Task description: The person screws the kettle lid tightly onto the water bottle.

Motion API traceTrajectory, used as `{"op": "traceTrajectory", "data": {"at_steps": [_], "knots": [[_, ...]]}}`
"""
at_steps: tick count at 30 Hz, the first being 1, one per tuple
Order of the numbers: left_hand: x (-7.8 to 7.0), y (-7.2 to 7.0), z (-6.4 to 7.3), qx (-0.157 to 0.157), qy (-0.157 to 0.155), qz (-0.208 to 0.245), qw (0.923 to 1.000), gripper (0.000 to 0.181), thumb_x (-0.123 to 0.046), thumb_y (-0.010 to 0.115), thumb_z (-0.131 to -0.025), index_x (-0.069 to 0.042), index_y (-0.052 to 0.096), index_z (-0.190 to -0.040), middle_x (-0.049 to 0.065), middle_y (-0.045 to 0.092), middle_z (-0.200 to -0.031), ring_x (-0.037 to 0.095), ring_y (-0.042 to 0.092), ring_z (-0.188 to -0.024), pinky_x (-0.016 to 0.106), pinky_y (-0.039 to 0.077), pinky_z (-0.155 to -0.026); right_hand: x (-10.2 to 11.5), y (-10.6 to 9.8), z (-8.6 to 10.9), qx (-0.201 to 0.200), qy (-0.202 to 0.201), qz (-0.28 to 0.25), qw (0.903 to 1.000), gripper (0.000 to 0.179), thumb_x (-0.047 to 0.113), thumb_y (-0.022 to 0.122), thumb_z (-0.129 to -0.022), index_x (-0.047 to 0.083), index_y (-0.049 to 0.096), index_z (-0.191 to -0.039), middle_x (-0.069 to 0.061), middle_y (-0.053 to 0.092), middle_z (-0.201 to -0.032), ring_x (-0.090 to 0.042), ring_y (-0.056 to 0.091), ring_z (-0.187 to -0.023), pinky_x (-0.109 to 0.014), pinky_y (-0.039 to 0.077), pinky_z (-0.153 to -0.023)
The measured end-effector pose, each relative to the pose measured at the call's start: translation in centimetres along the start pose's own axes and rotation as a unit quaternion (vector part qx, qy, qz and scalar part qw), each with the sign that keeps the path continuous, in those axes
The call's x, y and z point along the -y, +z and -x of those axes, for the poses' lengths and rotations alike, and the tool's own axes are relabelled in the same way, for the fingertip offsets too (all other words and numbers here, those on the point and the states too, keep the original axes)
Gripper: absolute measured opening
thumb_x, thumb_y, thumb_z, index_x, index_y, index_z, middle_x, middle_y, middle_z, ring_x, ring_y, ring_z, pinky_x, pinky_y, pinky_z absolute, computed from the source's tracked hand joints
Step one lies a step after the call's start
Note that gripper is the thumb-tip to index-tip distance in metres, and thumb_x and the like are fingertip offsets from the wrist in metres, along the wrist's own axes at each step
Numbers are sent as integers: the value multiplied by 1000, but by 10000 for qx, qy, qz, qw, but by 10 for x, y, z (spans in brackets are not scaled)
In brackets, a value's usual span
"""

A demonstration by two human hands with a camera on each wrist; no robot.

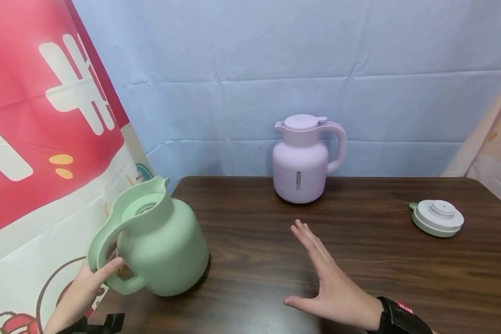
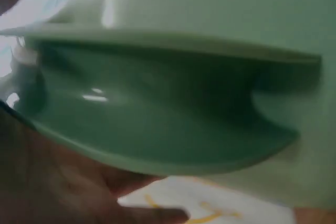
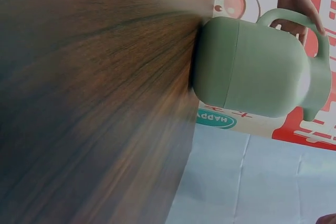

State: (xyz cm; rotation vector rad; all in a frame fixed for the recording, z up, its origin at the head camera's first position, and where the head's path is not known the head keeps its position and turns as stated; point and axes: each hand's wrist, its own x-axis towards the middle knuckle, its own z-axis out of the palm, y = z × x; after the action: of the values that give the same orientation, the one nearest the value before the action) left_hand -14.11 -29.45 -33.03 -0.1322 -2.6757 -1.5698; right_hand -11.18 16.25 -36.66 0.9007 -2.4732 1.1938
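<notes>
My left hand [image 1: 93,278] grips the handle of a green thermos jug [image 1: 163,253] at the table's left side. The jug stands with its lid off, its mouth and spout showing, its base right at the tabletop. Close up in the left wrist view is the hollow handle [image 2: 157,103], with my fingers around it. The right wrist view shows the jug [image 3: 257,69] from its side. Over the table's front middle, my right hand [image 1: 331,287] is held out with fingers straight and thumb apart, nothing in it. A lid [image 1: 438,217], green with a white inner side, lies upside down at the right.
A closed lilac thermos jug [image 1: 300,162] stands near the back edge of the dark wooden table [image 1: 242,287], handle to the right. Behind hangs a light blue cloth [image 1: 234,83]. A red and white printed cloth [image 1: 46,116] borders the left side.
</notes>
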Motion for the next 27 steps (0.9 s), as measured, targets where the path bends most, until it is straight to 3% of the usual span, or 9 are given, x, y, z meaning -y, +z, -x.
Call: {"op": "traceTrajectory", "data": {"at_steps": [4, 6, 11, 14, 17, 20, 22, 24, 27], "knots": [[14, -2, -4, 717, 549, 829, 9925, 63, -5, 42, -99, -16, 11, -153, 14, 11, -156, 14, 21, -138, 33, 41, -95, -1, 0, 2, 25, 51, -18, 10000, 111, 38, 83, -72, 17, 10, -153, -3, 6, -158, -26, 2, -143, -69, 26, -93], [16, -4, -5, 892, 546, 857, 9908, 64, -6, 41, -99, -21, 10, -153, 10, 10, -157, 9, 19, -137, 20, 36, -90, -2, 0, 3, 24, 30, 2, 10000, 111, 37, 84, -72, 15, 10, -153, -4, 6, -158, -26, 3, -143, -69, 26, -93], [17, -10, -4, 1213, 218, 421, 9915, 68, -9, 41, -99, -22, 1, -153, 20, -2, -155, 19, 6, -139, 26, 38, -90, -2, 0, 4, 51, 46, -59, 10000, 110, 37, 83, -73, 15, 10, -153, -4, 6, -158, -27, 3, -143, -69, 26, -93], [16, -8, -1, 1168, 314, 284, 9922, 62, -6, 43, -98, -15, 9, -150, 21, 5, -153, -3, 19, -130, 13, 35, -83, -2, 0, 5, 92, 46, -140, 9998, 110, 37, 82, -74, 15, 9, -153, -5, 5, -158, -27, 2, -143, -69, 25, -93], [9, -4, 3, 1083, -6, -158, 9940, 54, -13, 45, -99, -9, 16, -144, 19, 16, -146, -6, 30, -116, 16, 36, -83, -1, -1, 6, 127, 29, -196, 9997, 109, 34, 82, -74, 14, 9, -153, -5, 4, -158, -24, 1, -144, -69, 26, -93], [-4, -1, 6, 1058, -621, -1081, 9865, 58, -29, 47, -99, -4, 20, -144, 20, 26, -142, 8, 36, -118, 29, 40, -84, 0, -1, 7, 140, 12, -176, 9997, 109, 33, 82, -74, 13, 9, -153, -6, 3, -158, -23, 1, -144, -68, 27, -92], [-12, 3, 7, 1197, -870, -1269, 9808, 60, -33, 48, -97, -3, 23, -143, 22, 28, -142, 22, 36, -121, 36, 40, -86, 1, -1, 8, 130, 26, -119, 9998, 110, 34, 82, -74, 14, 9, -153, -5, 4, -158, -23, 2, -144, -65, 27, -95], [-17, 9, 6, 1354, -832, -1238, 9795, 57, -32, 49, -97, -2, 28, -141, 22, 32, -140, 29, 38, -120, 39, 41, -86, 2, -2, 8, 111, 13, -46, 9999, 109, 36, 82, -74, 13, 10, -153, -5, 5, -158, -25, 3, -144, -57, 27, -101], [-22, 19, 5, 1572, -356, -764, 9840, 38, -21, 49, -97, -1, 40, -129, 16, 41, -130, 16, 44, -112, 32, 42, -84, 4, -2, 9, 78, -19, 17, 10000, 109, 36, 82, -74, 12, 10, -153, -6, 5, -158, -27, 5, -143, -40, 23, -107]]}}
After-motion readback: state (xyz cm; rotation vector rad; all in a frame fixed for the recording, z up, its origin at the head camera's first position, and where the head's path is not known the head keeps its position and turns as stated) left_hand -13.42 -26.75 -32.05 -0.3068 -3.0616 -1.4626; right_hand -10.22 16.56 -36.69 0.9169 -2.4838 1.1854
